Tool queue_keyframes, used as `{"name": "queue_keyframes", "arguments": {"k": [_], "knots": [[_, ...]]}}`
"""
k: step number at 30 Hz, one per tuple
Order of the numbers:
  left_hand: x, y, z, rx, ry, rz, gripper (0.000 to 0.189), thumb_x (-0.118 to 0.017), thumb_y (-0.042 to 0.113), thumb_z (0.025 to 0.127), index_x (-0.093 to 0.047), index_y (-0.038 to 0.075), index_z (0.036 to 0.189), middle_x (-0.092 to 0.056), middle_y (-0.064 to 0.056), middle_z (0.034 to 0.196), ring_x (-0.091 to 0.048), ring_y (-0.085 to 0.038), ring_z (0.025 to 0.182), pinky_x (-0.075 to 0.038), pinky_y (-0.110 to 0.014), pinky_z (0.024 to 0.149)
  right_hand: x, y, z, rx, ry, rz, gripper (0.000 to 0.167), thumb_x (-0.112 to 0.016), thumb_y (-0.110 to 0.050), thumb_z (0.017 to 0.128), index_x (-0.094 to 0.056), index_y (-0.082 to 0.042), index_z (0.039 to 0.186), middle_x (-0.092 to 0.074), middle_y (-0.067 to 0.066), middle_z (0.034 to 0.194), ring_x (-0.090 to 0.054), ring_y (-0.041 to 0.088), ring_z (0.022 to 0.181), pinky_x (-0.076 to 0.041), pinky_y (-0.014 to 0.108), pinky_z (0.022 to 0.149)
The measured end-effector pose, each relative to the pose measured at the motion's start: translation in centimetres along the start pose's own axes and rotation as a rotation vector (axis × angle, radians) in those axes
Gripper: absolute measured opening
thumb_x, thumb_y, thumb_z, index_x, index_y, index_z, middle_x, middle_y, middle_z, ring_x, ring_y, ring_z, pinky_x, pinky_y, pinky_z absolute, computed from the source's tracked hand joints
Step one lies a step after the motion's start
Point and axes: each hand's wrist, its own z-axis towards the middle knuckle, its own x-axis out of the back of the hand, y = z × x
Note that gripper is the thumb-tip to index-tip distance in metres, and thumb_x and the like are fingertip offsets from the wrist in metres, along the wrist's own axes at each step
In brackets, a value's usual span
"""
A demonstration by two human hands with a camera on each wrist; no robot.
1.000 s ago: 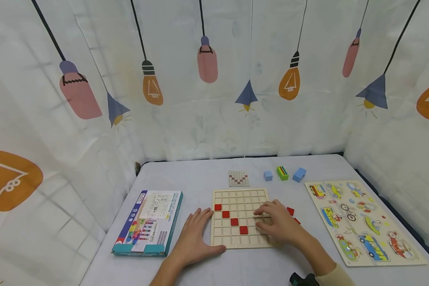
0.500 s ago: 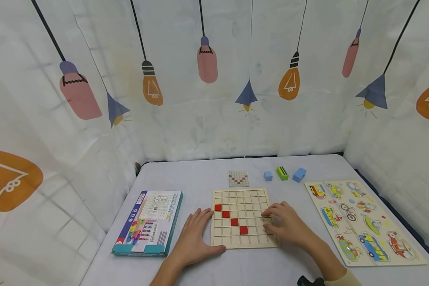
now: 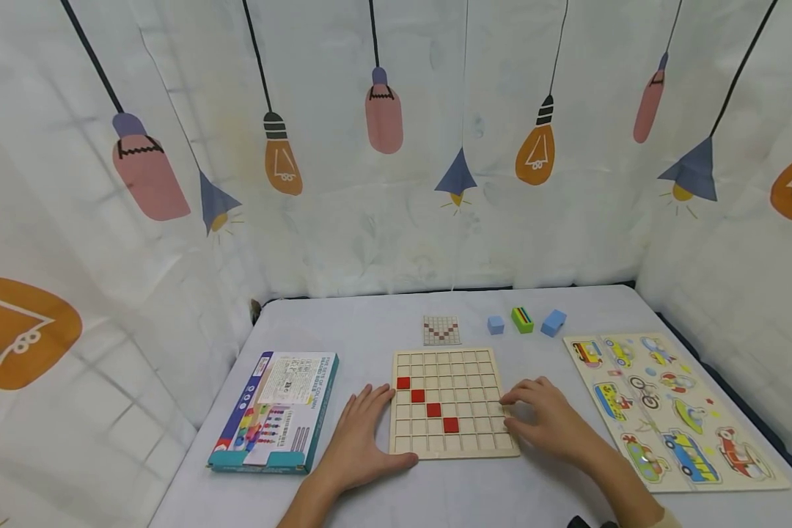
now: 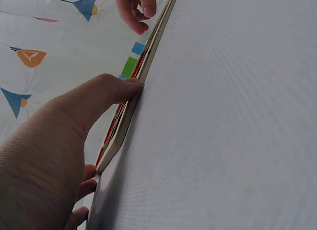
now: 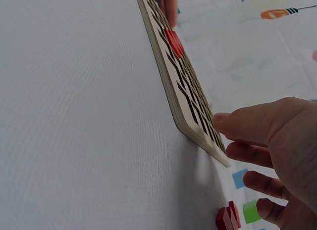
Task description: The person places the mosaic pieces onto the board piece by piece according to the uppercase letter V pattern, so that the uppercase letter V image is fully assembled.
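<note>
A wooden grid board (image 3: 457, 380) lies flat before me, with several red square tiles (image 3: 433, 410) set in its cells in a diagonal line. My left hand (image 3: 363, 444) rests at its left front, fingers extended along the left side; the left wrist view shows the thumb (image 4: 126, 88) against the board's edge. Beside the right edge hovers my right hand (image 3: 544, 419), thumb and fingers apart, with nothing seen between them. In the right wrist view loose red pieces (image 5: 228, 216) lie on the table below its fingers; the hand hides them in the head view.
A small pattern card (image 3: 441, 331) lies behind the board. Blue blocks (image 3: 553, 323) and a green block with stripes (image 3: 521, 320) stand at the back. A boxed set (image 3: 273, 411) is at the left, and a vehicle picture puzzle board (image 3: 673, 411) at the right.
My right hand has moved rightward from above the board's right half to its right edge, and now covers the loose red pieces in the head view. The left hand stays put.
</note>
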Motion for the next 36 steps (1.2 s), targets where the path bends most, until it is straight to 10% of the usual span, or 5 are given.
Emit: {"name": "queue_keyframes", "arguments": {"k": [7,36], "knots": [[0.0,0.1,0.0,0.013,-0.004,0.001,0.122,-0.085,0.086,0.069,-0.048,0.024,0.168,-0.044,0.004,0.177,-0.025,-0.032,0.173,-0.017,-0.060,0.143,0.3,1.2,-0.9,-0.034,-0.037,0.035,0.029,-0.091,-0.027,0.093,-0.080,-0.033,0.118,-0.069,-0.021,0.115,-0.049,0.008,0.095,-0.044,0.022,0.076],[-0.1,0.1,0.1,0.021,-0.019,0.005,0.122,-0.084,0.087,0.070,-0.047,0.027,0.169,-0.043,0.004,0.178,-0.025,-0.032,0.173,-0.018,-0.061,0.143,2.4,3.6,-4.2,-0.108,-0.009,-0.083,0.029,-0.096,-0.027,0.088,-0.080,-0.044,0.104,-0.065,-0.025,0.108,-0.047,0.006,0.104,-0.053,0.028,0.086]]}}
